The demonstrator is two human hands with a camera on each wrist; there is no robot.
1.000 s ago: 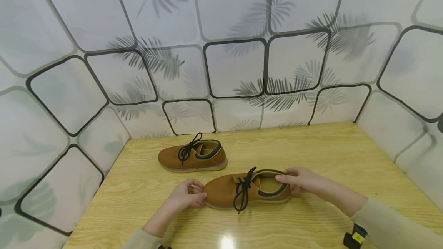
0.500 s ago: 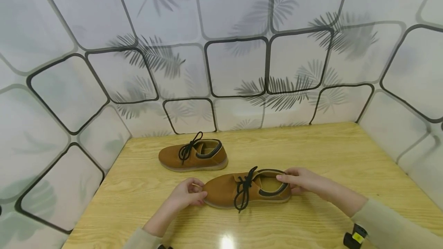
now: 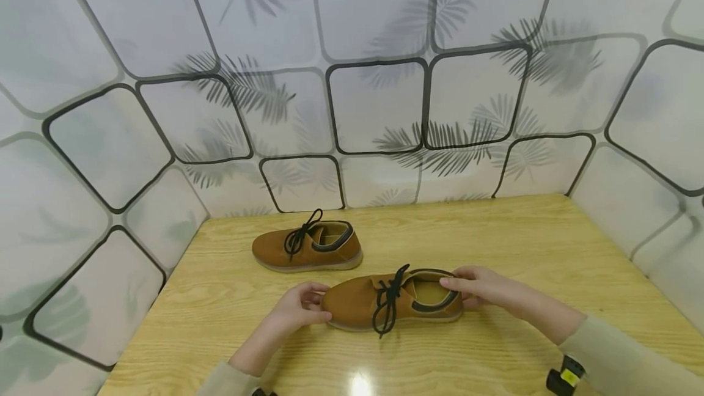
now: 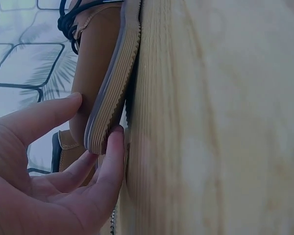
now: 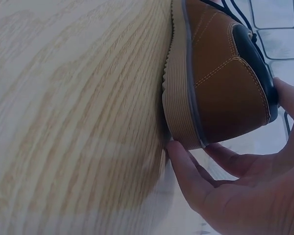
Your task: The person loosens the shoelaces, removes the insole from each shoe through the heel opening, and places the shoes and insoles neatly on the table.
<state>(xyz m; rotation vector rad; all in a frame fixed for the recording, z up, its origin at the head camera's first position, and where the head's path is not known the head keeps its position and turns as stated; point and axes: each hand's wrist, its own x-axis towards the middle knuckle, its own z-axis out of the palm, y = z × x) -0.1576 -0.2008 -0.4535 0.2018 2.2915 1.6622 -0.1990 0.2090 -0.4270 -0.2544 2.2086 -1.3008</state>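
Note:
A brown leather shoe (image 3: 352, 303) with black laces lies sideways in front of me, toe to the left. My left hand (image 3: 297, 310) pinches its toe, thumb on the upper and fingertips at the sole's edge in the left wrist view. At the heel, my right hand (image 3: 484, 289) grips the collar, its thumb (image 3: 448, 283) over the padded rim. The right wrist view shows fingers (image 5: 183, 164) under the heel of the ribbed sole (image 5: 179, 112). Behind it stands a matching shoe (image 3: 286, 249), toe also left, touched by neither hand.
Both shoes are on a wood-grain table (image 3: 495, 231). A pale wall covering (image 3: 374, 109) with dark outlines and leaf prints rises along the table's back and sides. A small black device (image 3: 565, 376) is strapped at the right sleeve.
My left thumb has shifted slightly lower along the toe and the left fingers have moved a little. The shoes and my right hand stay nearly in place.

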